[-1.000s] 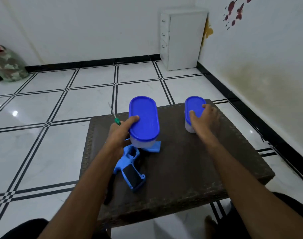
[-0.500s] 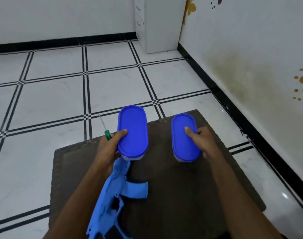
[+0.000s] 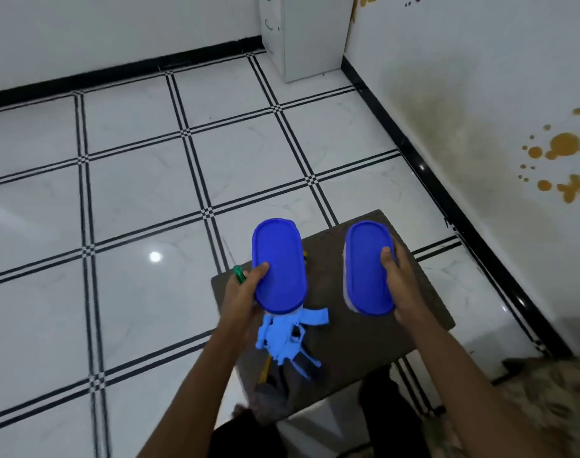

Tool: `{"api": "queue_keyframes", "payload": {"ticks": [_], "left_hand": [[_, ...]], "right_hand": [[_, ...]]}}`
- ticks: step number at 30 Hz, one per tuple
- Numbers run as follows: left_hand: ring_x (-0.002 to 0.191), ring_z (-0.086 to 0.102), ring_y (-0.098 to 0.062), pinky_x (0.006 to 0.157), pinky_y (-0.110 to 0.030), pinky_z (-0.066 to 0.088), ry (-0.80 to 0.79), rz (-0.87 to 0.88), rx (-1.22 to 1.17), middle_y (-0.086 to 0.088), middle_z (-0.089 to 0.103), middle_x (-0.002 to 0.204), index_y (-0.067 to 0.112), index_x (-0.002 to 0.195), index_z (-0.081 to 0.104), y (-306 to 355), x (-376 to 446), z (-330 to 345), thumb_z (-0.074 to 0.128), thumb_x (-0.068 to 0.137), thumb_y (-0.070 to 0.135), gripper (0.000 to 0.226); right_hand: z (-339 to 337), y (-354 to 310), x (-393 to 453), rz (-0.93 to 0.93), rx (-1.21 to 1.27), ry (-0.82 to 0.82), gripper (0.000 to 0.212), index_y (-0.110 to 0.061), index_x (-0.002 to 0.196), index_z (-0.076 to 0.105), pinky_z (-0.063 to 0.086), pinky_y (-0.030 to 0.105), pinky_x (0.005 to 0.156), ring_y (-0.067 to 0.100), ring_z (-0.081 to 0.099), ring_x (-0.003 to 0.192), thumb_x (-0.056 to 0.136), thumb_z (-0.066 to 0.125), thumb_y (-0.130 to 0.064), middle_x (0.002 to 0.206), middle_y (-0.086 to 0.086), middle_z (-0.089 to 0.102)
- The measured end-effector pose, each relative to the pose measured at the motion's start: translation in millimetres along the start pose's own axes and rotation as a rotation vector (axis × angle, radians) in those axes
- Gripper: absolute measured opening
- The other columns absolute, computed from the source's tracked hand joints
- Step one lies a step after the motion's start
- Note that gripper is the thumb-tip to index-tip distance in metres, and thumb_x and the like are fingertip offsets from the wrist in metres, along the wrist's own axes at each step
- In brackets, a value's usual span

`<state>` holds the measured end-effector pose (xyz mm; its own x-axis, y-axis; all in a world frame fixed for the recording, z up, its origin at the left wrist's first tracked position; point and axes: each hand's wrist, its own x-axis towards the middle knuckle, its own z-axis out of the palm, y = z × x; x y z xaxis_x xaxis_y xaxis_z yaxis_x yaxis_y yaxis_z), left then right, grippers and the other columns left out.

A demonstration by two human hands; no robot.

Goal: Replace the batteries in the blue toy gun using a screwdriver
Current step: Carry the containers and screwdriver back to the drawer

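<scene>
gripping two blue-lidded oval plastic tubs, left hand on one, right hand on the other, probably clearing workspace; the light-blue plastic toy gun lay beneath on the dark woven table.

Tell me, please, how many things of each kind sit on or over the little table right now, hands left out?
Blue-lidded containers: 2, one gripped by the left hand, one by the right hand
Blue toy gun: 1
Green-handled screwdriver: 1
Total: 4
</scene>
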<state>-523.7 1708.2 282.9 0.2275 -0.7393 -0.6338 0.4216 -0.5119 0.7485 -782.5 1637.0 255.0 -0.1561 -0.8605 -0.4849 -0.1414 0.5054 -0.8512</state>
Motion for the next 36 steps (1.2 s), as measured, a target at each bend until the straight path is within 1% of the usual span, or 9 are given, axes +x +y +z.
{"api": "queue_keyframes", "payload": {"ticks": [3,6,8,12,17,25,28,31,36], "left_hand": [[0.078,0.072,-0.025,0.056,-0.032,0.057,-0.002,0.011,0.066,-0.013,0.073,0.090,0.001,0.095,0.062,41.4,-39.3,-17.9,0.067,0.089,0.028,0.027],[0.088,0.071,-0.028,0.059,-0.034,0.056,0.007,0.027,0.090,-0.022,0.068,0.107,-0.004,0.114,0.056,78.5,-65.0,-38.8,0.070,0.086,0.034,0.049],[0.094,0.070,-0.028,0.059,-0.033,0.055,0.029,0.055,0.076,-0.016,0.070,0.111,-0.004,0.123,0.053,95.7,-75.0,-51.5,0.071,0.085,0.035,0.058],[0.101,0.069,-0.028,0.070,-0.038,0.057,0.057,0.105,0.026,-0.009,0.072,0.111,0.004,0.125,0.056,125.7,-92.4,-84.5,0.071,0.085,0.037,0.053],[0.107,0.067,-0.030,0.092,-0.050,0.053,0.058,0.119,-0.095,-0.008,0.070,0.117,0.010,0.126,0.056,155.5,-90.2,-142.4,0.071,0.085,0.037,0.052],[0.094,0.065,-0.028,0.071,-0.040,0.050,-0.046,0.192,0.022,-0.009,0.069,0.098,0.011,0.097,0.061,230.0,-46.9,-266.2,0.071,0.085,0.038,0.031],[0.093,0.065,-0.026,0.068,-0.036,0.051,-0.028,0.185,0.028,-0.009,0.068,0.099,0.009,0.102,0.060,261.6,-33.0,-310.9,0.074,0.081,0.043,0.042],[0.097,0.064,-0.027,0.070,-0.039,0.052,-0.007,0.170,0.036,-0.011,0.065,0.103,0.002,0.111,0.055,286.2,-12.9,-344.8,0.078,0.067,0.053,0.072],[0.099,0.063,-0.029,0.075,-0.043,0.051,0.000,0.160,-0.012,-0.009,0.065,0.102,0.013,0.103,0.055,330.4,34.3,-383.2,0.077,0.075,0.045,0.048]], "right_hand": [[13.8,-44.4,-48.6,-0.009,0.035,-0.012,0.046,-0.033,0.147,0.043,0.052,0.039,0.093,0.019,0.055,0.120,0.103,0.044,-0.046,0.142,-0.007,0.053],[32.9,-84.9,-84.8,-0.042,0.043,-0.056,0.049,-0.033,0.147,0.043,0.052,0.044,0.098,0.019,0.057,0.121,0.101,0.046,-0.050,0.143,-0.006,0.053],[46.8,-107.4,-99.4,-0.088,0.049,-0.090,0.047,-0.033,0.146,0.044,0.053,0.039,0.093,0.017,0.057,0.119,0.102,0.045,-0.048,0.141,-0.008,0.054],[82.1,-147.1,-125.8,-0.190,0.033,-0.145,0.041,-0.031,0.143,0.049,0.052,0.028,0.081,0.012,0.059,0.114,0.104,0.042,-0.044,0.134,-0.010,0.058],[139.6,-177.2,-151.6,-0.253,0.032,-0.143,0.036,-0.031,0.136,0.055,0.053,0.037,0.093,0.014,0.059,0.115,0.104,0.042,-0.043,0.130,-0.009,0.061],[280.3,-203.5,-172.5,-0.210,0.077,-0.035,0.048,-0.030,0.146,0.045,0.055,0.037,0.089,0.021,0.057,0.120,0.102,0.042,-0.049,0.140,-0.006,0.055],[336.2,-218.3,-177.5,-0.207,0.104,-0.041,0.046,-0.030,0.143,0.048,0.056,0.044,0.093,0.021,0.059,0.118,0.102,0.044,-0.050,0.137,-0.004,0.058],[382.8,-237.7,-172.6,-0.198,0.108,-0.066,0.043,-0.031,0.140,0.051,0.057,0.047,0.092,0.022,0.060,0.115,0.101,0.045,-0.049,0.133,-0.004,0.060],[443.4,-268.6,-144.1,-0.209,0.115,-0.088,0.042,-0.033,0.140,0.050,0.059,0.043,0.085,0.022,0.062,0.112,0.102,0.044,-0.049,0.130,-0.005,0.061]]}}
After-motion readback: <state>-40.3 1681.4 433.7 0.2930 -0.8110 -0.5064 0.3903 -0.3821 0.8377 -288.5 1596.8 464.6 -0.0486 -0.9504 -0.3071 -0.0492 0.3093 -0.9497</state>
